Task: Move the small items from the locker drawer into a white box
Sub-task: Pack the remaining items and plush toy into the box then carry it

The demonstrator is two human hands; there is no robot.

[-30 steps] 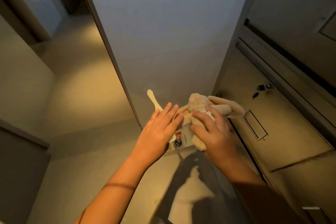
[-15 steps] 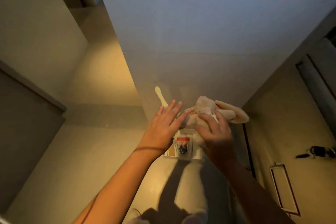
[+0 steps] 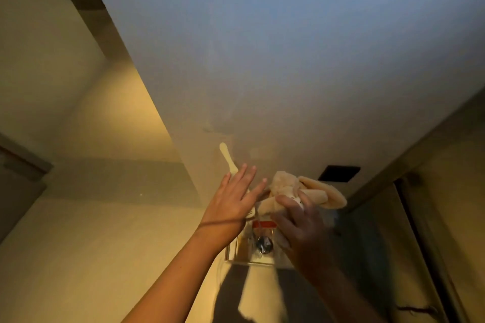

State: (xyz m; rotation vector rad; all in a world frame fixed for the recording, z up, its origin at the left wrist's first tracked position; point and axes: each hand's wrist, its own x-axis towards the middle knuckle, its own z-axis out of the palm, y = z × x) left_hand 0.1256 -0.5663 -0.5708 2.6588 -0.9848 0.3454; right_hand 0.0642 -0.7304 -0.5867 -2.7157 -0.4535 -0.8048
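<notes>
A beige plush rabbit (image 3: pixel 309 191) with long ears sits above a small white box (image 3: pixel 231 257) on the floor by the wall. My right hand (image 3: pixel 296 220) grips the plush from below and in front. My left hand (image 3: pixel 236 196) is flat with its fingers spread, its fingertips touching the plush's left side. A pale spoon-like handle (image 3: pixel 227 156) sticks up beyond the left hand. Inside the box I see an item with a red band (image 3: pixel 263 224) and a dark round item (image 3: pixel 263 244). The locker drawer is not in view.
A large pale wall panel (image 3: pixel 275 73) rises just behind the box. Grey locker fronts (image 3: pixel 441 231) run along the right side, in shadow. A dark rectangular opening (image 3: pixel 338 173) sits low in the wall. Lit floor (image 3: pixel 105 231) spreads to the left.
The view has swung left and tilted up, so the lockers slid toward the right edge. Both hands stay on the plush over the box, nearly unchanged.
</notes>
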